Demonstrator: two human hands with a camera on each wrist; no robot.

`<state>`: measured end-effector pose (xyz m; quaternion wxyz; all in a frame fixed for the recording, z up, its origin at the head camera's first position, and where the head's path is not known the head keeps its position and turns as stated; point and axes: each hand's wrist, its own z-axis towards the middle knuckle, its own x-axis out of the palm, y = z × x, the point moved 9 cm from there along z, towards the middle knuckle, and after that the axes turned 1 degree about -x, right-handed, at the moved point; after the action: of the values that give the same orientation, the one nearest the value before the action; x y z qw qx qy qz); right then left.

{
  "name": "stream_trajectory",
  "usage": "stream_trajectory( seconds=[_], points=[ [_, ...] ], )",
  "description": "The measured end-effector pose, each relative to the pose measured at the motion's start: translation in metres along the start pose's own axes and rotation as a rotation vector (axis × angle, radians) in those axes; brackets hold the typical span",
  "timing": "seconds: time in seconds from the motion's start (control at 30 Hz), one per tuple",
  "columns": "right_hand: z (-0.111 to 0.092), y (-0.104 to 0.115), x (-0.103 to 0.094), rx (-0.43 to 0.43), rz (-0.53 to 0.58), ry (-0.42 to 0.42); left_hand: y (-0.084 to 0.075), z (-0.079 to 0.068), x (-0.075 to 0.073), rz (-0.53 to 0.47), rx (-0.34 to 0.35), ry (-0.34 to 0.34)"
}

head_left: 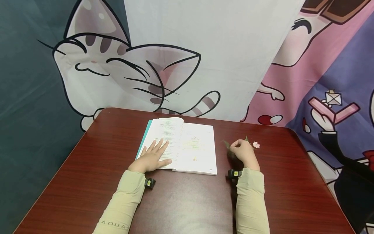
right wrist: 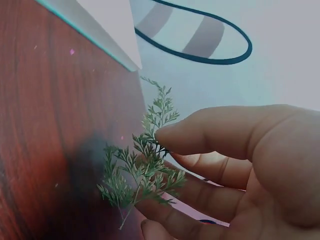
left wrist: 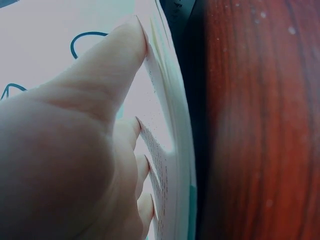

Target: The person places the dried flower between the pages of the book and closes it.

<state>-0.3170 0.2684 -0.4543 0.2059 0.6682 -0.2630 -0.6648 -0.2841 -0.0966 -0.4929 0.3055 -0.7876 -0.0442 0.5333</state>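
Note:
An open book (head_left: 204, 162) with a teal cover edge lies on the table. My left hand (head_left: 150, 158) rests flat on its left page, fingers spread; in the left wrist view the thumb and fingertips touch the paper near the page edges. To the right of the book, my right hand (head_left: 244, 152) pinches a feathery green leaf sprig (right wrist: 145, 175) between thumb and fingers, just above the tabletop. Just beyond that hand, a small pink flower (head_left: 256, 145) with green leaves lies on the table, its stem partly hidden by the hand.
The reddish-brown wooden table (head_left: 187, 204) has rounded far corners. Behind it hangs a cloth backdrop (head_left: 233, 48) with cartoon cats. Dark wrist cameras are strapped at both cuffs of the pale sleeves.

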Motion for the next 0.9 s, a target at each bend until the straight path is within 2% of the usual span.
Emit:
stream_trajectory(
  seconds=[0.2,0.53,0.9],
  points=[
    [0.0,0.01,-0.002,-0.021,0.036,-0.025,-0.002,-0.001,-0.002,0.005,-0.008,-0.004],
    [0.0,0.016,-0.003,0.002,0.171,-0.116,-0.002,0.0,-0.002,0.007,-0.016,-0.004],
    [-0.001,0.03,0.002,0.012,0.401,-0.177,0.012,0.008,0.007,0.011,-0.006,-0.019]
  ],
)
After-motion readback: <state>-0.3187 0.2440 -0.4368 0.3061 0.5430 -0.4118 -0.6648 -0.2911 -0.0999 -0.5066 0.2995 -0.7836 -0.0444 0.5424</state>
